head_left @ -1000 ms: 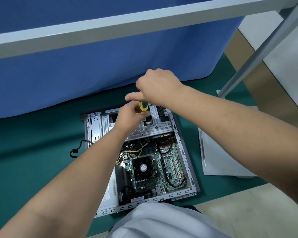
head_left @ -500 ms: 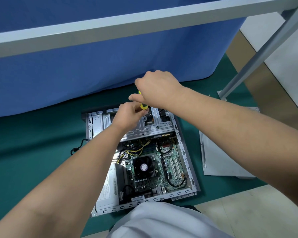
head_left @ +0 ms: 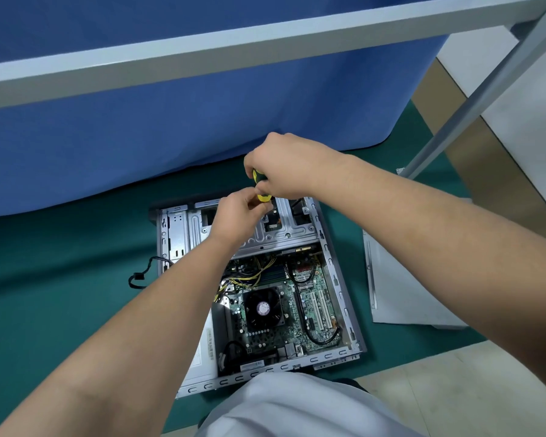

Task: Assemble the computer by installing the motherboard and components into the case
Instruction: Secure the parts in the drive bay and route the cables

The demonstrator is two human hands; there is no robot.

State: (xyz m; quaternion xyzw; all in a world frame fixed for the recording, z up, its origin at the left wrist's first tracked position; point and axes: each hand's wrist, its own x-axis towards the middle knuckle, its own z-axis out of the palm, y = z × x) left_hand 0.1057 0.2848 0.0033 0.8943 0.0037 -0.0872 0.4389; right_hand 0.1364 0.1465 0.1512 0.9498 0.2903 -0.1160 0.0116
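Observation:
An open grey computer case lies flat on the green mat. Its green motherboard is inside, with a black CPU fan and yellow and black cables. A silver drive cage spans the far end. My right hand grips a yellow and black screwdriver upright over the cage. My left hand pinches the screwdriver low on its handle, just under the right hand. The tip is hidden behind my fingers.
The case's grey side panel lies on the mat to the right. A black cable trails out of the case's left side. A blue cloth hangs behind, under a grey table frame with a slanted leg.
Both hands stay over the drive cage. My right hand has turned on the screwdriver handle, showing more of the yellow grip, and my left fingers have shifted lower on it.

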